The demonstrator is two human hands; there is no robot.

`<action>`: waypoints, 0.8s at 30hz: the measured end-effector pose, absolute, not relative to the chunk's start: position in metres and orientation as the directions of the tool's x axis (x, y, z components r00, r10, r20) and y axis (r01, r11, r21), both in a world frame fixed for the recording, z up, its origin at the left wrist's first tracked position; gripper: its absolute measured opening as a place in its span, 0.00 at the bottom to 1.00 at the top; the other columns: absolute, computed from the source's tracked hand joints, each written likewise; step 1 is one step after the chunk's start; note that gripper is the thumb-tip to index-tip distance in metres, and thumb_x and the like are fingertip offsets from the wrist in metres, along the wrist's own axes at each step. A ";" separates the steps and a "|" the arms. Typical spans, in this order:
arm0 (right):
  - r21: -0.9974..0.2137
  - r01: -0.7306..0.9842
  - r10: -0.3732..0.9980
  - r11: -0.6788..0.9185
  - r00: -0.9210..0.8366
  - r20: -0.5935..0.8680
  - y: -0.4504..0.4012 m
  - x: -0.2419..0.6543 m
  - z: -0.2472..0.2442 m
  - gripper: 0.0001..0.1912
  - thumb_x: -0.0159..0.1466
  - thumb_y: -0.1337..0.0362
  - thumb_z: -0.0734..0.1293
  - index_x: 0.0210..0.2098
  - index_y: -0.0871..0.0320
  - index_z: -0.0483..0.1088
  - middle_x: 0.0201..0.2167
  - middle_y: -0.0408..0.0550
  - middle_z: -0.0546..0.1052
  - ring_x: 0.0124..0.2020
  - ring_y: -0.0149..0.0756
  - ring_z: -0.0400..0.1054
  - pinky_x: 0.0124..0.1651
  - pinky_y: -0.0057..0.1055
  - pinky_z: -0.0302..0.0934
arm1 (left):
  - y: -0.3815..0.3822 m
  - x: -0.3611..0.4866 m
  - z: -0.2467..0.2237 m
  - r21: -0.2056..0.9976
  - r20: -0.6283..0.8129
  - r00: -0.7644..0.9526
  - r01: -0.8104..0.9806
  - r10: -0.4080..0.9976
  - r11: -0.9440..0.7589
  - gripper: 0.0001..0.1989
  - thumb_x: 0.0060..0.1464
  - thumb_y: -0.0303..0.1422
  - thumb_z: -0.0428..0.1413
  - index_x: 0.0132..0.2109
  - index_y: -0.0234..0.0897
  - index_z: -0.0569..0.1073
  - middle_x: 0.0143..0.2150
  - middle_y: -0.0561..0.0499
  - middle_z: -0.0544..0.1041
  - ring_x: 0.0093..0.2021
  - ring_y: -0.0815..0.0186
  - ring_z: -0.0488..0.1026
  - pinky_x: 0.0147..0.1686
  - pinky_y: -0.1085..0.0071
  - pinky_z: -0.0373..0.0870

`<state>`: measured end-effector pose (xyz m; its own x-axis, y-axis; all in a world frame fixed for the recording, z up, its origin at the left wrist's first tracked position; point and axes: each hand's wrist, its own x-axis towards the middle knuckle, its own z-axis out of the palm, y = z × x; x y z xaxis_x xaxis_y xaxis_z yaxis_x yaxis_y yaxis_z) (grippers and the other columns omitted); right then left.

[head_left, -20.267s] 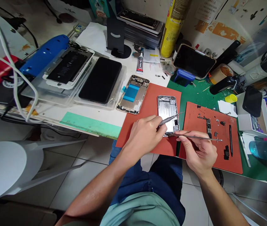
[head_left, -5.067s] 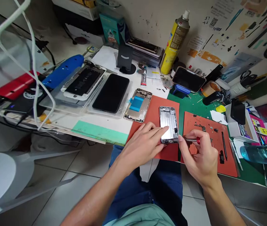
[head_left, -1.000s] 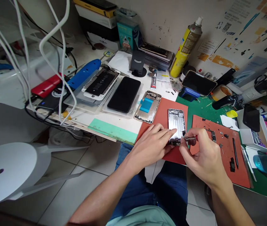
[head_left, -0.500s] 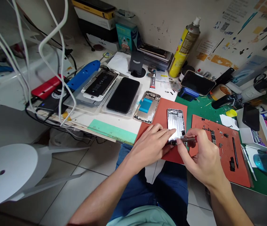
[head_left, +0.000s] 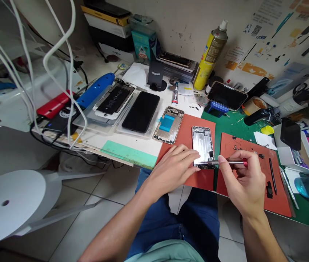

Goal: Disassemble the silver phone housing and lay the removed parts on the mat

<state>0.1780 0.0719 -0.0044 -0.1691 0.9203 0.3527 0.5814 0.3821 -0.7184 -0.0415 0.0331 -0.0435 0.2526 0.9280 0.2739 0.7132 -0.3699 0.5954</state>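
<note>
Phone housing (head_left: 202,147) lies on the red mat (head_left: 186,133) at the view's 3 o'clock; the left hand (head_left: 176,165), loosely spread, touches its 8 o'clock edge. From 4 o'clock the right hand (head_left: 246,182), pinching a screwdriver (head_left: 213,162), has drawn back, apparently shifting work to the 7 o'clock corner.

Phone housing (head_left: 202,142) on left mat (head_left: 205,180)

The silver shell (head_left: 202,142) has pale and grey stripes, and the screwdriver (head_left: 213,162) is silvery with a red end. The mats (head_left: 185,129) are brick red, the other shell (head_left: 173,133) gold with blue tape (head_left: 167,123). The can (head_left: 210,54) is yellow and brown, the jeans (head_left: 156,218) dark blue, the shirt (head_left: 168,251) pale green.
</note>
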 end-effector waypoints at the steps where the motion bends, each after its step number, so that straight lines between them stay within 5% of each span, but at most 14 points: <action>1: -0.754 0.556 0.933 0.350 -0.138 0.331 0.072 0.178 -0.008 0.13 0.70 0.57 0.74 0.45 0.53 0.67 0.32 0.40 0.74 0.29 0.32 0.74 0.29 0.27 0.67 | 0.033 -0.042 -0.044 0.607 0.285 0.246 0.702 0.926 -0.373 0.16 0.72 0.35 0.58 0.62 0.39 0.72 0.59 0.46 0.81 0.57 0.56 0.72 0.60 0.54 0.71; 5: -0.831 0.480 0.954 0.281 -0.043 0.298 0.069 0.168 -0.016 0.14 0.69 0.57 0.75 0.44 0.53 0.67 0.31 0.39 0.74 0.27 0.31 0.72 0.28 0.26 0.66 | 0.034 -0.047 -0.046 0.646 0.324 0.245 0.649 0.914 -0.403 0.06 0.74 0.31 0.54 0.53 0.39 0.75 0.51 0.47 0.82 0.53 0.58 0.74 0.56 0.57 0.72; 10: -0.872 0.407 0.952 0.273 0.017 0.306 0.044 0.155 -0.022 0.09 0.73 0.60 0.70 0.45 0.53 0.66 0.28 0.38 0.74 0.25 0.30 0.71 0.28 0.25 0.66 | 0.038 -0.052 -0.053 0.632 0.402 0.250 0.621 0.881 -0.464 0.07 0.73 0.27 0.53 0.48 0.40 0.75 0.46 0.49 0.82 0.49 0.59 0.74 0.51 0.60 0.71; 24: -0.952 0.278 0.930 0.128 0.301 0.213 -0.075 0.238 -0.071 0.08 0.71 0.66 0.71 0.44 0.52 0.67 0.29 0.41 0.76 0.27 0.32 0.72 0.31 0.27 0.71 | 0.047 -0.001 -0.026 0.501 0.476 0.394 0.613 0.786 -0.611 0.12 0.70 0.24 0.57 0.56 0.42 0.76 0.50 0.46 0.81 0.48 0.59 0.75 0.49 0.60 0.74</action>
<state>0.2376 -0.0752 -0.0710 0.3008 0.9296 0.2129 0.2782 0.1280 -0.9520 -0.0011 0.0470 -0.0256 0.3943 0.7864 0.4756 0.6131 -0.6106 0.5013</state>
